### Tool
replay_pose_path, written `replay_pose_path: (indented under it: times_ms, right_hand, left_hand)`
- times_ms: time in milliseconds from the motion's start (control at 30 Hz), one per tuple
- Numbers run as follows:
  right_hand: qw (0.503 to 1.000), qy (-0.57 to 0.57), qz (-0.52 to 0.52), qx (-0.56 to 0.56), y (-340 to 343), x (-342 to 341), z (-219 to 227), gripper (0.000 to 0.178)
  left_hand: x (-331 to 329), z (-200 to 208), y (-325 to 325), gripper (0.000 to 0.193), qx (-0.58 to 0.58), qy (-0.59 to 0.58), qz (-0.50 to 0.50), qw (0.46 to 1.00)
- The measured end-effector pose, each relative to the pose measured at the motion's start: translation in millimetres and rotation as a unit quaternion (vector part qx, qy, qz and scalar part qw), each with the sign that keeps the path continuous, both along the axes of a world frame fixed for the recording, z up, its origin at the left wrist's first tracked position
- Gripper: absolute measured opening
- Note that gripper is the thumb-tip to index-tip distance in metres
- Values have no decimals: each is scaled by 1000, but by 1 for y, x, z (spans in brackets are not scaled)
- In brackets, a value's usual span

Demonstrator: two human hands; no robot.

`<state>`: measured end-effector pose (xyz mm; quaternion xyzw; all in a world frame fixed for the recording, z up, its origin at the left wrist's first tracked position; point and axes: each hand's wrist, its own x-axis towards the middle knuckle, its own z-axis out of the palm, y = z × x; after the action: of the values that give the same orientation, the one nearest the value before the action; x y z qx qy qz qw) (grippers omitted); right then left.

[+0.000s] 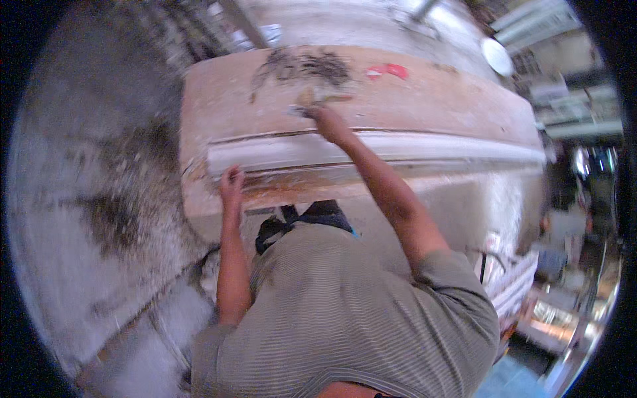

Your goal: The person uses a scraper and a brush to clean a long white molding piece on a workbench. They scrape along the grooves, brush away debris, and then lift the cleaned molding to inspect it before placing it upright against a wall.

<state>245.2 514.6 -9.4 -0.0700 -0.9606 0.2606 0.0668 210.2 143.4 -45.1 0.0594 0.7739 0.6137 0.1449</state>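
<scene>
A long white strip [279, 151], like a plaster moulding, lies lengthwise across the worktable. At its left end, along the near edge, is my left hand [232, 182]; its fingers are loosely bent, slightly apart, with nothing visible in them. My right arm reaches over the strip. Beyond the strip, my right hand [324, 119] is closed on a small pale and dark item [296, 111], too blurred to name. Just past that hand lies a small tan piece [306, 97], with a thin brownish stick-like thing [337, 98] beside it.
The pinkish worktable [438, 109] has rounded corners. Dark, tangled fibres [308, 66] and red scraps [396, 71] lie at its far side. Dark debris [126, 205] covers the floor at left. White slatted pieces [514, 285] stand at right, near a cluttered area.
</scene>
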Motion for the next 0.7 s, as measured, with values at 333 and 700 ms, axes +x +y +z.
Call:
replay_pose_path:
  times_ms: [333, 700]
  right_hand:
    - [993, 10, -68, 91, 4, -47, -64, 45]
    - [986, -158, -50, 24, -13, 15, -14, 39]
  left_hand:
    - [1, -21, 15, 68, -295, 263, -161, 904]
    - [-60, -20, -67, 65, -120, -68, 163, 977]
